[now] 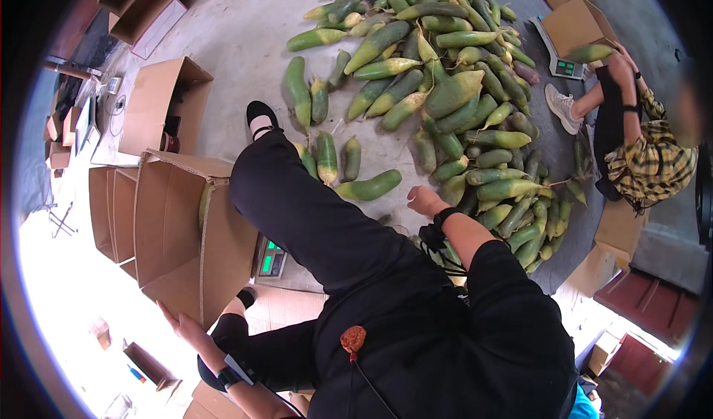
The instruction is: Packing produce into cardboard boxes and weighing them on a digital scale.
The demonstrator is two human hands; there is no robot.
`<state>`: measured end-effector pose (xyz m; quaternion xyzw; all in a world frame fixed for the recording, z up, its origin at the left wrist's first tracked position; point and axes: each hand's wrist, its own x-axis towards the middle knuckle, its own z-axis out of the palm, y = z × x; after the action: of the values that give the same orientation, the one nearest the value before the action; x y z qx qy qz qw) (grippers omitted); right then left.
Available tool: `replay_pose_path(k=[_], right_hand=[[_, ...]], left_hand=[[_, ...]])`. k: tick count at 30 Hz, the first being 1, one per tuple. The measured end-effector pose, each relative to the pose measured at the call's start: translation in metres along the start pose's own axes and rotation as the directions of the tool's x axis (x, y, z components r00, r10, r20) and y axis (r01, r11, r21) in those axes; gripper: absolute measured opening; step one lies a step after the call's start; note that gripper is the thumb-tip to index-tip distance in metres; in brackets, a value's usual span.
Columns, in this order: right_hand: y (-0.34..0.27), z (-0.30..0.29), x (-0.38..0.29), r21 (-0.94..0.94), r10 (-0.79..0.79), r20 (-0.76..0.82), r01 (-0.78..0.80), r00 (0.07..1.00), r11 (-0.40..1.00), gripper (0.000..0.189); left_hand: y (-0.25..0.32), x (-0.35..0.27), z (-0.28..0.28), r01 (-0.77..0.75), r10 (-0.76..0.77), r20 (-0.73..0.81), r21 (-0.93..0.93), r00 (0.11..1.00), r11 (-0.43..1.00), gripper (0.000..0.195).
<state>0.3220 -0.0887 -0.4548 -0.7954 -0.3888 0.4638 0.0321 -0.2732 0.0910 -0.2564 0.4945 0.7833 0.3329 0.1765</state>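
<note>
A large heap of green radishes (pixel 457 93) covers the concrete floor before me. My right hand (pixel 426 200) hovers at the heap's near-left side with its fingers curled in; no radish shows in it. Close by lies a single green radish (pixel 370 186). My left hand (pixel 189 330) rests against the lower edge of an open cardboard carton (pixel 172 224), its fingers stretched along the outside. Part of a green radish (pixel 203 204) shows inside that carton. Beside the carton, a digital scale (pixel 271 260) with a lit green display is partly hidden.
More cardboard boxes (pixel 153 107) stand at the left. On the right, a person in a checked shirt (pixel 640 162) holds a green radish (pixel 590 53) by another carton (pixel 574 26) and a second scale (pixel 565 68). A few radishes (pixel 299 93) lie near my shoe (pixel 262 117).
</note>
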Motion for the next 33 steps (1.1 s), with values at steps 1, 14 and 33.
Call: replay_pose_path(k=[1,14,33], right_hand=[[-0.002,-0.003,0.003,0.01,0.025,-0.049,-0.025,0.998,1.0,0.026],[0.03,-0.029,0.078,0.339,0.424,-0.409,-0.297,0.808,0.893,0.067],[-0.027,-0.016,0.109,0.195,0.297,-0.296,-0.247,0.908,0.949,0.06]], left_hand=[[-0.007,0.002,-0.006,0.003,-0.003,0.003,0.039,1.0,0.999,0.057],[0.077,-0.031,0.011,0.027,-0.021,-0.067,0.1,0.998,0.995,0.057],[0.042,-0.015,-0.004,0.047,-0.047,0.004,-0.095,0.999,0.994,0.062]])
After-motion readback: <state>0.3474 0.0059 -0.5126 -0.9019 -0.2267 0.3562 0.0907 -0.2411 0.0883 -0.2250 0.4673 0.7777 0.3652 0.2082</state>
